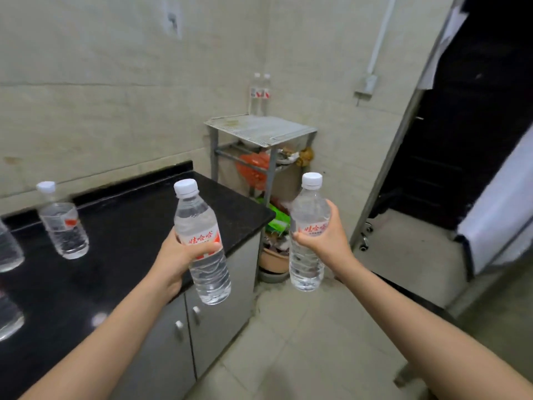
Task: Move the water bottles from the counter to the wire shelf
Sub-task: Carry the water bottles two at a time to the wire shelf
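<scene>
My left hand [178,255] grips a clear water bottle [202,272] with a white cap and red label, held upright above the black counter's [129,226] front right corner. My right hand [326,238] grips a second water bottle [308,264] of the same kind, upright over the floor. The grey wire shelf [268,129] stands in the corner beyond both hands; two bottles [259,93] stand at its back against the wall. Another bottle [65,226] stands on the counter to the left, and parts of two more bottles [8,246] show at the left edge.
Grey cabinet doors [202,321] sit under the counter. The shelf's lower tiers hold red and green bags [253,168], with a pot [274,261] on the floor beneath. A dark doorway [461,125] and a white board [496,215] stand to the right. The floor is tiled.
</scene>
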A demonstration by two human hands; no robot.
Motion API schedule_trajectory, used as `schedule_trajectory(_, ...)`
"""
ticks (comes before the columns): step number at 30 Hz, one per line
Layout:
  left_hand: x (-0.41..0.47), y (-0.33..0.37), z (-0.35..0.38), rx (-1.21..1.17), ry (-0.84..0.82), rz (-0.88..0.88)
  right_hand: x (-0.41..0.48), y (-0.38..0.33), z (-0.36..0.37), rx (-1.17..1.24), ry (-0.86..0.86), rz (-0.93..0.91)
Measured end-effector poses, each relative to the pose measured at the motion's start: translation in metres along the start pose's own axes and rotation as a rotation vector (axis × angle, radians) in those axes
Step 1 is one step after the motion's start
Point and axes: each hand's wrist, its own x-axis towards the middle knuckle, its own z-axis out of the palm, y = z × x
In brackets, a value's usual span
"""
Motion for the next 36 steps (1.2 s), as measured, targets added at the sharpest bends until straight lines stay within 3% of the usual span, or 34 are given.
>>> schedule_trajectory(7, 0.082, -0.02, 0.073, 0.023, -0.177, -0.003, 0.043, 0.051, -0.043, -0.067, 0.141, 0.135)
schedule_trajectory(16, 0.14, -0.087, 0.204, 0.092, -0.345, -0.177, 0.073, 0.147, -0.107, -0.135, 0.233, 0.321)
schedule_trajectory(27, 0.233, -0.077, 0.343, 0.103, -0.221, -0.041, 0.22, 0.206, -0.221, -0.067, 0.095, 0.21)
schedule_trajectory(36, 0.303, -0.07, 0.362, 0.138, -0.094, -0.003, 0.332, 0.228, -0.215, 0.029, -0.053, 0.131)
